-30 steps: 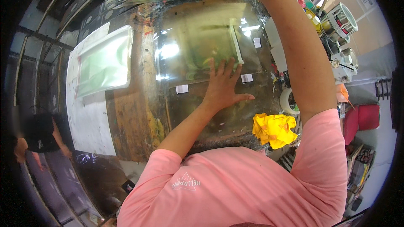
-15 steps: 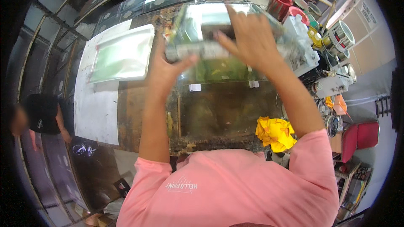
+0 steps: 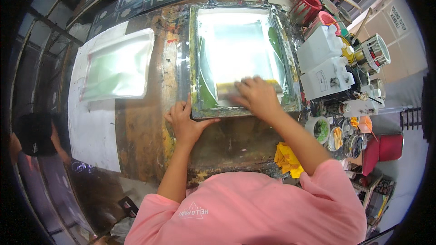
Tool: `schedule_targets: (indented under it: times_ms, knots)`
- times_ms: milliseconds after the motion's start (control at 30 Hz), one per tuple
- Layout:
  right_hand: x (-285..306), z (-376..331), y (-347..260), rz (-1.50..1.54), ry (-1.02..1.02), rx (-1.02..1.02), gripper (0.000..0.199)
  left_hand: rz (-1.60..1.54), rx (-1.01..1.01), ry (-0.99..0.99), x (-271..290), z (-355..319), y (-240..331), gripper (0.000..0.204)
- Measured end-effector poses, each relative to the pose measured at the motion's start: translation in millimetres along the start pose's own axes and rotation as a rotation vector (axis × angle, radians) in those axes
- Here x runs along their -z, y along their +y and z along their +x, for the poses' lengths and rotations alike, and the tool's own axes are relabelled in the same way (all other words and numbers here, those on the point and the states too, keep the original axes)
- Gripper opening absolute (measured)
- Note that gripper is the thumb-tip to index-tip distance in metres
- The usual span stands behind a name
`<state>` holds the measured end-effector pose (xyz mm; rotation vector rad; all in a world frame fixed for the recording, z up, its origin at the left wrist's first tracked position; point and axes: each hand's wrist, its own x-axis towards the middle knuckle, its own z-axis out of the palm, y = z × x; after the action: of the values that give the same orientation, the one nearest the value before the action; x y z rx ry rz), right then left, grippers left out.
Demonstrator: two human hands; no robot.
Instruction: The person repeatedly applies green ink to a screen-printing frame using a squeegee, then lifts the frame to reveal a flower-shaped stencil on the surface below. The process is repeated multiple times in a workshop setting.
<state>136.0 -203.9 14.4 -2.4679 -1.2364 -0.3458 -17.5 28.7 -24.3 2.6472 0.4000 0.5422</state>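
Observation:
A screen printing frame (image 3: 293,81) lies flat on the stained worktable, its mesh shining white with green margins. Near the mesh's lower end, my right hand (image 3: 256,97) grips a wide squeegee (image 3: 225,91), whose two ends show on either side of my slightly blurred fingers. My left hand (image 3: 186,122) holds the frame's near left corner, with the fingers at its left side and the thumb stretched along the front edge. Whatever lies beneath the mesh is hidden.
Left of the frame, a stack of clear plastic sheets (image 3: 120,66) rests on white paper (image 3: 93,138). White jugs (image 3: 320,56), paint cans (image 3: 370,54) and a red bucket (image 3: 305,7) crowd the right side. A yellow cloth (image 3: 288,159) lies nearby. Another person (image 3: 34,134) is at far left.
The screen frame has come down from its tilted, raised position to lie flat. My right hand has moved nearer and now shows the squeegee on the mesh; my left hand has lowered with the corner.

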Motion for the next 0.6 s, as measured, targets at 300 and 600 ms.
schedule_targets:
  times_ms: [300,600]
  knots:
    - [-23.7,209.8,142.9,-0.049,-0.241,-0.096,0.055,-0.03,-0.053,0.021,5.1,2.9,-1.3,0.125]
    - [-46.4,200.5,151.4,-0.124,-0.07,-0.002,0.054,-0.198,-0.083,0.027,5.3,3.1,-1.3,0.125]
